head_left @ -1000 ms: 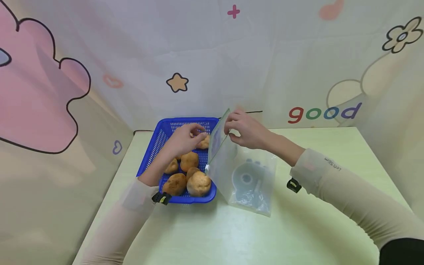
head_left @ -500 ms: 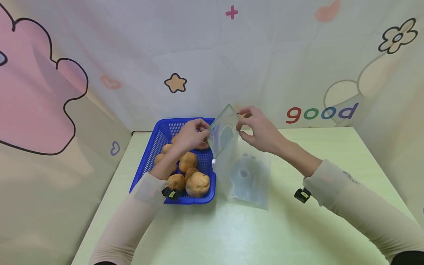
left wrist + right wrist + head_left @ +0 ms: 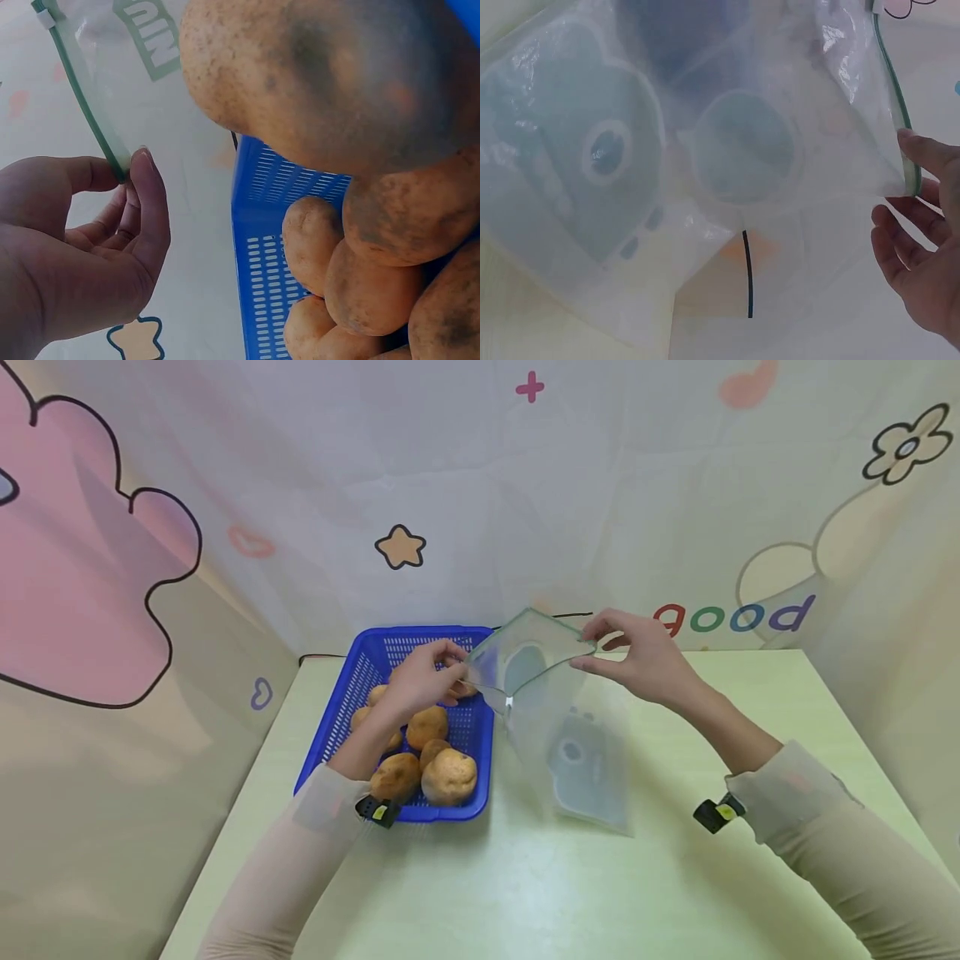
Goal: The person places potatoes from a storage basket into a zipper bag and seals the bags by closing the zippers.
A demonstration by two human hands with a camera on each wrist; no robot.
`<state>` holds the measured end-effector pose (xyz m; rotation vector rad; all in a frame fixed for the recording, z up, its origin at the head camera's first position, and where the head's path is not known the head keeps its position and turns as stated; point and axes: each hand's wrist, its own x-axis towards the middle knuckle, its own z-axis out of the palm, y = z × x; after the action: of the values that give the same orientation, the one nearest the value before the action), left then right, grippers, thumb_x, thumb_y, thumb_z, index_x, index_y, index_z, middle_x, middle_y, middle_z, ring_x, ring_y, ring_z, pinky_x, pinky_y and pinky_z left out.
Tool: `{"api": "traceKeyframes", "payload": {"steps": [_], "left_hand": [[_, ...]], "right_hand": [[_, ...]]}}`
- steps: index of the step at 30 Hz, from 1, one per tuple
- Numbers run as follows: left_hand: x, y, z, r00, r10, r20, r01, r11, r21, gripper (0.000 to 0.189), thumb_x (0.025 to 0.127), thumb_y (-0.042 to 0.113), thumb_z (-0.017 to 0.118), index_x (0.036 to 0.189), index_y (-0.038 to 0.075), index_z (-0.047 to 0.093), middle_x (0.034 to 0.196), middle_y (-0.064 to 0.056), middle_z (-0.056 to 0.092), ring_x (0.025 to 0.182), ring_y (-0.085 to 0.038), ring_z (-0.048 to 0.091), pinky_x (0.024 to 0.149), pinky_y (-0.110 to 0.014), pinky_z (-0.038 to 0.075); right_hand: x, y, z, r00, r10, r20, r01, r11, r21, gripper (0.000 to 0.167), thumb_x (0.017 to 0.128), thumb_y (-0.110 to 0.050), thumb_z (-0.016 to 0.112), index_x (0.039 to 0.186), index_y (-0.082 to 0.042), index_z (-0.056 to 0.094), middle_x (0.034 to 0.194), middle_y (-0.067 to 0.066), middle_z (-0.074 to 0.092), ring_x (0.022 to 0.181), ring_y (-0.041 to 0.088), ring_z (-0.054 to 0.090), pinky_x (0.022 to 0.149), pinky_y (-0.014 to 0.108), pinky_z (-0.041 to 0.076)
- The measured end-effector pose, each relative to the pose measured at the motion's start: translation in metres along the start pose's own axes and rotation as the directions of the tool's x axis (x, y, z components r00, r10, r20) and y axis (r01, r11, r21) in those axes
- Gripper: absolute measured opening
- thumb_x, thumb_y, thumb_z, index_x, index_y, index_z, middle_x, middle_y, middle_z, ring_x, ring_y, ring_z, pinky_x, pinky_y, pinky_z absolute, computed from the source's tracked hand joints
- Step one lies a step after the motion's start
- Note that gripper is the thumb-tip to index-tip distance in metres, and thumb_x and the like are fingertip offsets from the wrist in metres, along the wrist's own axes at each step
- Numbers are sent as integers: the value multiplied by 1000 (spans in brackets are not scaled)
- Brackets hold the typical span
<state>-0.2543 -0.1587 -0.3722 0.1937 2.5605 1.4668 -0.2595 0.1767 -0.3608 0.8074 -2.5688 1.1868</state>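
A translucent zip bag (image 3: 592, 768) with a green-edged mouth and a white slider (image 3: 508, 702) hangs between the hands, its mouth spread apart. My left hand (image 3: 423, 679) pinches one side of that mouth between thumb and forefinger, over the basket. On the opposite side, my right hand (image 3: 648, 656) pinches the rim by its corner. Pale blue-grey printed shapes show on the bag (image 3: 742, 150) in the right wrist view. Several potatoes (image 3: 448, 777) lie in a blue perforated basket (image 3: 486, 777) below and beside the left hand; the left forearm hides some of them.
Basket and bag are over a pale green table (image 3: 510, 893). A patterned cloth backdrop (image 3: 480, 485) rises behind the table and along both sides. A dark strap device (image 3: 377, 810) is on the left wrist and another (image 3: 718, 812) on the right.
My left hand has taken hold of the bag's edge. My right hand has moved right with the opposite edge, so the mouth has widened. The potatoes stay in the basket.
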Motion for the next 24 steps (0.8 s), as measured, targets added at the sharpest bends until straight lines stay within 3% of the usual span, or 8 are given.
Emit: {"api": "traceKeyframes", "payload": {"steps": [5,7,11,14,17,21,24], "left_hand": [[-3,-2,1,999,4,36,-4,1000,-14,24,107,19,61,129,9,64,110,-12,69,101,-33,76,73,-36,65],[-4,-4,0,998,23,55,-22,1000,-2,26,108,21,60,130,8,63,111,-14,68,104,-37,75,74,-39,65],[-11,-13,-3,992,79,102,-87,993,77,35,111,35,57,135,10,63,112,-12,69,103,-32,73,82,-44,65],[-22,-23,-7,976,134,171,-164,971,176,43,110,45,58,139,14,64,116,-6,70,107,-22,68,89,-42,61],[-38,-34,-14,951,159,265,-222,948,226,49,106,46,65,143,15,62,125,-4,69,116,-21,65,96,-41,58],[-56,-43,-20,920,149,363,-234,951,203,56,99,42,76,142,10,60,135,-9,66,125,-28,64,102,-46,57],[-65,-47,-21,906,145,398,-243,947,208,60,94,39,83,140,9,61,138,-8,64,127,-29,62,104,-50,56]], "right_hand": [[1,-2,0,999,50,-7,-50,998,35,48,90,-19,88,131,-4,68,119,10,73,109,25,67,97,48,57],[4,-3,1,999,45,-6,-45,998,32,47,90,-18,88,131,-5,70,120,9,74,108,25,67,96,41,57],[6,-3,6,1000,-9,-3,9,1000,22,44,89,-16,88,129,-7,73,119,7,75,104,24,69,92,34,58],[5,-2,10,999,-51,13,51,999,18,42,89,-15,88,127,-7,74,116,5,75,102,23,69,91,39,59],[3,0,15,996,-84,35,84,996,17,41,88,-13,89,125,-6,74,114,4,75,100,22,69,89,46,60],[1,2,19,992,-118,48,118,993,12,41,87,-12,90,124,-5,75,114,5,76,99,22,70,87,45,60],[1,3,20,990,-130,48,130,992,8,42,86,-12,90,125,-6,75,113,7,76,99,23,69,86,40,59]]}}
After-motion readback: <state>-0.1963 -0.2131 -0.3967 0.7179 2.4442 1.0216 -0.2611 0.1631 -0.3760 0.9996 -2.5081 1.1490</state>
